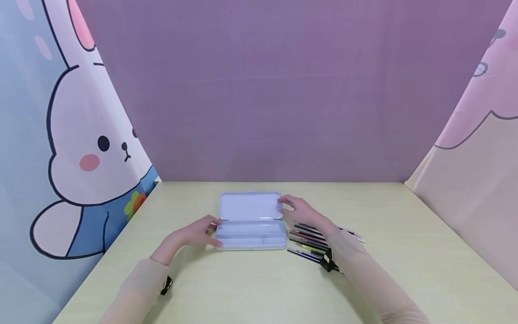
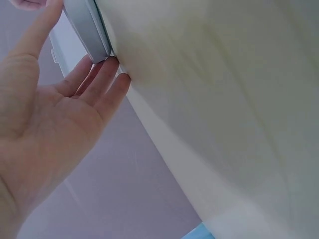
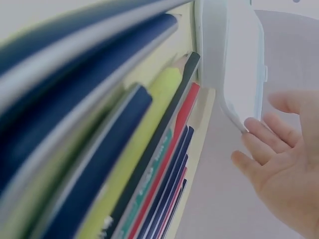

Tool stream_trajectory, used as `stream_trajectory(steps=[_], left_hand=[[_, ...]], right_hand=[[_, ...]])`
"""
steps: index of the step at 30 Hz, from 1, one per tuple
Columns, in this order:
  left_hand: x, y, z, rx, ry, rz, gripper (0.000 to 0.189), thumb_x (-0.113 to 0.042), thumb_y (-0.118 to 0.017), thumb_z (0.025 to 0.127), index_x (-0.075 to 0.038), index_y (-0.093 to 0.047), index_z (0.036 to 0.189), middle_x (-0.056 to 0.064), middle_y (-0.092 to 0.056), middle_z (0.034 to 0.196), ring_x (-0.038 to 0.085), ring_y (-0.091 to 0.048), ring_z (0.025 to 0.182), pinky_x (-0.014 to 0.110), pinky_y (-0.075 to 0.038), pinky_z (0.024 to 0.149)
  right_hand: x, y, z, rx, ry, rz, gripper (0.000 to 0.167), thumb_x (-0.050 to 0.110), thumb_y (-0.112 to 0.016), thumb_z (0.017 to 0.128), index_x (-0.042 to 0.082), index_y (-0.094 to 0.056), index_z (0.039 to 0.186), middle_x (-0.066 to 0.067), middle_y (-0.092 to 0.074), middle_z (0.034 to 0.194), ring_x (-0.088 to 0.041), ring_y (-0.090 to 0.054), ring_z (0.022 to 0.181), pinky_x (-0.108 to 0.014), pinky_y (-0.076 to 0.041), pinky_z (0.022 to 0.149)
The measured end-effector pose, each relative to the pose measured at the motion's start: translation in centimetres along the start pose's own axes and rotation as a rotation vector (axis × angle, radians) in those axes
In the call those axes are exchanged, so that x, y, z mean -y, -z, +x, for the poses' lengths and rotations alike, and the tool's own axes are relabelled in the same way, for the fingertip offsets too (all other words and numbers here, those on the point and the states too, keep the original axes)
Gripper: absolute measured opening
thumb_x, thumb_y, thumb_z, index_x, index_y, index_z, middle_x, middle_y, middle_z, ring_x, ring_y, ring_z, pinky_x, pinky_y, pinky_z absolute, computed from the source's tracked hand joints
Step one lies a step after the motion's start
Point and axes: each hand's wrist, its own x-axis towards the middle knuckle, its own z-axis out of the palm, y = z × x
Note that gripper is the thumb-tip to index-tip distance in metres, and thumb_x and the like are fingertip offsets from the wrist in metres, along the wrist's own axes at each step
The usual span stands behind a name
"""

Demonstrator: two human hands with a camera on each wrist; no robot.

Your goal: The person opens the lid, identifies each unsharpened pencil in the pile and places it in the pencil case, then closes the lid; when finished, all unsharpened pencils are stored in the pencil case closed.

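A white pencil case [image 1: 251,243] lies opened out on the table, its lid [image 1: 251,206] tipped back at the far side. The tray has a long compartment and smaller divided ones, with nothing in them. My left hand [image 1: 198,231] holds the tray's left end, thumb at the near corner and fingers at the far one. At the lid's right edge, the fingertips of my right hand [image 1: 299,209] touch the corner; in the right wrist view the thumb stands apart from it. Several pencils [image 1: 309,240] lie beside the case under my right forearm.
The pale table [image 1: 251,288] ends at a purple backdrop [image 1: 259,99]. A cloth with a cartoon rabbit [image 1: 89,117] hangs at the left, and a pink and cream one [image 1: 477,180] at the right. The pencils [image 3: 164,84] lie side by side, dark, yellow-green and red.
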Motion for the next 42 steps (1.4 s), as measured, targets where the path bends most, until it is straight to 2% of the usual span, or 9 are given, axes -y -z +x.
stream_trajectory(steps=[5, 8, 16, 21, 27, 38, 42], left_hand=[[0.2, -0.1, 0.2, -0.007, -0.009, -0.027, 0.074, -0.029, -0.081, 0.073, 0.002, -0.044, 0.128, 0.017, -0.049, 0.13, 0.036, -0.049, 0.121, 0.047, -0.04, 0.102], [0.3, -0.1, 0.2, -0.004, -0.021, -0.043, 0.077, -0.029, -0.081, 0.073, 0.004, -0.041, 0.13, 0.017, -0.048, 0.131, 0.036, -0.048, 0.122, 0.047, -0.041, 0.102], [0.1, -0.1, 0.2, -0.004, -0.043, -0.007, 0.078, -0.031, -0.079, 0.075, 0.004, -0.042, 0.134, 0.018, -0.048, 0.13, 0.036, -0.049, 0.12, 0.047, -0.041, 0.1], [-0.1, -0.2, 0.2, -0.002, -0.039, 0.029, 0.079, -0.035, -0.077, 0.076, 0.001, -0.042, 0.137, 0.016, -0.048, 0.129, 0.034, -0.049, 0.119, 0.047, -0.042, 0.1], [0.1, -0.1, 0.1, 0.013, -0.07, 0.079, 0.08, -0.035, -0.076, 0.078, 0.002, -0.039, 0.139, 0.017, -0.046, 0.129, 0.033, -0.049, 0.12, 0.048, -0.04, 0.101], [0.2, 0.0, -0.5, 0.026, -0.057, 0.054, 0.08, -0.035, -0.074, 0.08, 0.0, -0.037, 0.141, 0.017, -0.044, 0.133, 0.033, -0.047, 0.122, 0.05, -0.039, 0.102], [0.4, 0.0, -0.6, 0.03, -0.071, 0.059, 0.08, -0.035, -0.073, 0.08, 0.001, -0.036, 0.142, 0.017, -0.044, 0.133, 0.033, -0.047, 0.121, 0.051, -0.039, 0.101]], right_hand=[[0.0, 0.5, -0.5, -0.036, 0.09, -0.013, 0.037, 0.017, -0.053, 0.094, -0.003, -0.053, 0.125, -0.019, -0.056, 0.128, -0.036, -0.051, 0.121, -0.049, -0.041, 0.102], [0.2, 0.8, -0.8, -0.044, 0.101, -0.022, 0.036, 0.015, -0.053, 0.094, -0.004, -0.054, 0.125, -0.018, -0.058, 0.125, -0.035, -0.054, 0.117, -0.049, -0.042, 0.1], [0.0, 2.1, -1.9, -0.052, 0.059, -0.018, 0.034, 0.014, -0.055, 0.094, -0.003, -0.055, 0.125, -0.018, -0.06, 0.123, -0.032, -0.057, 0.114, -0.047, -0.045, 0.096], [-0.3, 3.2, -2.8, -0.061, 0.064, -0.032, 0.032, 0.015, -0.054, 0.095, 0.0, -0.057, 0.123, -0.018, -0.062, 0.12, -0.031, -0.059, 0.11, -0.045, -0.047, 0.095], [-1.4, 4.3, -3.8, -0.079, 0.053, -0.065, 0.031, 0.014, -0.054, 0.095, 0.0, -0.058, 0.122, -0.017, -0.064, 0.116, -0.03, -0.06, 0.107, -0.044, -0.048, 0.093], [-2.9, 6.0, -6.7, -0.084, -0.026, -0.07, 0.031, 0.015, -0.054, 0.095, 0.001, -0.057, 0.123, -0.018, -0.063, 0.118, -0.032, -0.059, 0.11, -0.046, -0.047, 0.094], [-3.2, 6.4, -7.8, -0.094, -0.033, -0.083, 0.031, 0.015, -0.054, 0.095, -0.001, -0.058, 0.122, -0.018, -0.064, 0.116, -0.032, -0.06, 0.107, -0.045, -0.049, 0.092]])
